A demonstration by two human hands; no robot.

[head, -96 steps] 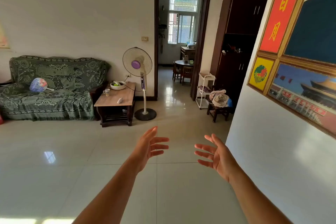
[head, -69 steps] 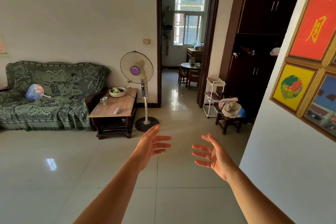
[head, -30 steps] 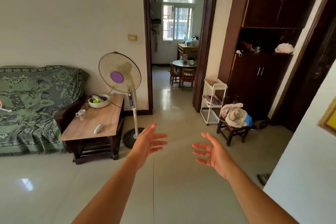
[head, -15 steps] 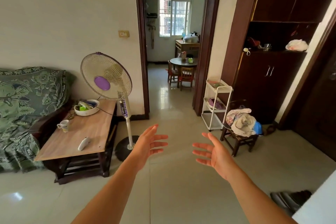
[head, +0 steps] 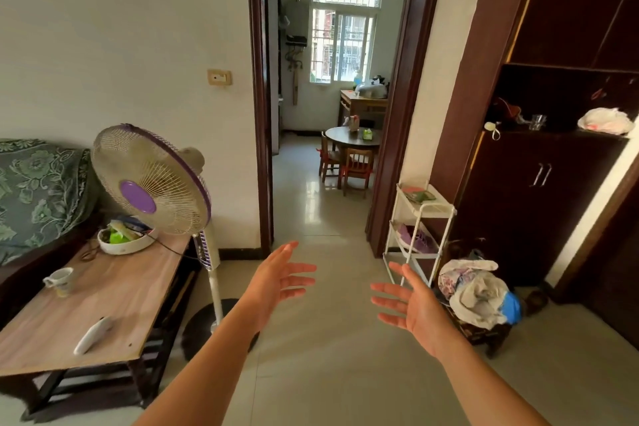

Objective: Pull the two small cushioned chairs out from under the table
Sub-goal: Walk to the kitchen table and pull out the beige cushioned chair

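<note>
Two small wooden chairs [head: 347,164] are seen through the doorway, tucked at the near side of one round table [head: 352,137], their backs turned roughly toward the camera; cushions cannot be made out at this range. The left hand [head: 276,282] and right hand [head: 413,308] are held out empty, fingers spread, above pale glossy floor tiles [head: 328,356].

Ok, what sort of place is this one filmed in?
Most likely a home living room: a covered sofa, a standing fan by a coffee table, and a doorway to a small dining table.
</note>
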